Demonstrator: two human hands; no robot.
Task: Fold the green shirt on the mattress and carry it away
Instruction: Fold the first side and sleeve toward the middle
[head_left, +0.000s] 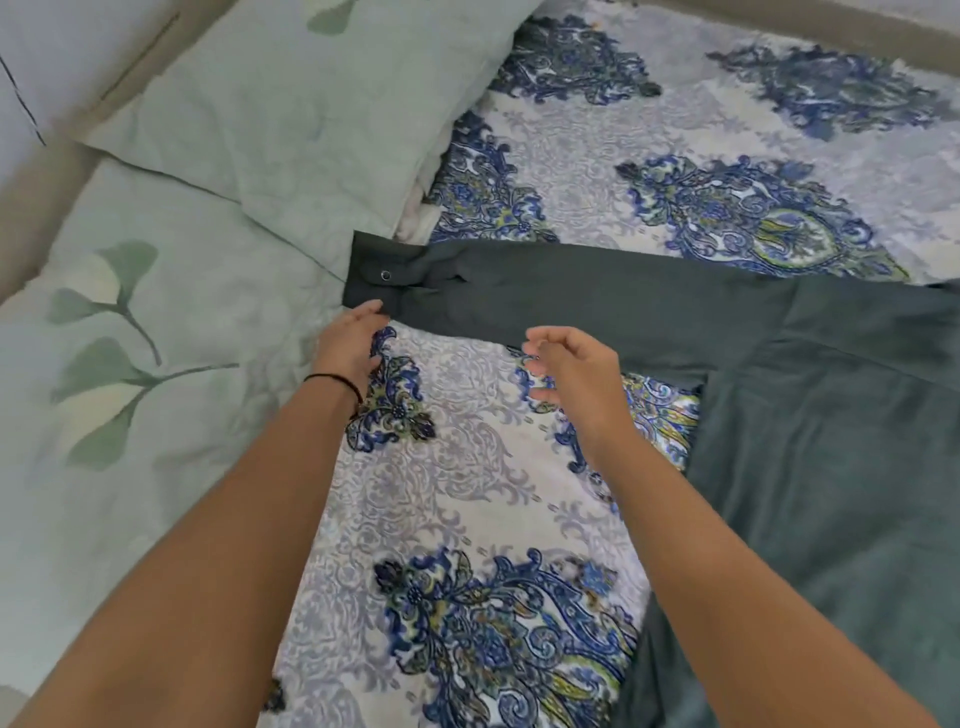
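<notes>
The dark green shirt (831, 426) lies flat on the mattress at the right, its body running to the lower right edge. One long sleeve (571, 296) stretches straight out to the left, ending in a cuff (374, 275) with a snap button. My left hand (353, 338) reaches to the cuff's near corner, fingertips touching its edge. Just in front of the sleeve's near edge hovers my right hand (571, 369), fingers loosely curled and holding nothing.
The mattress wears a blue and grey paisley sheet (457, 493). Two pale green leaf-print pillows lie to the left, one pillow (291, 104) at the back and another pillow (130, 364) nearer. A beige bed frame (31, 208) borders the far left.
</notes>
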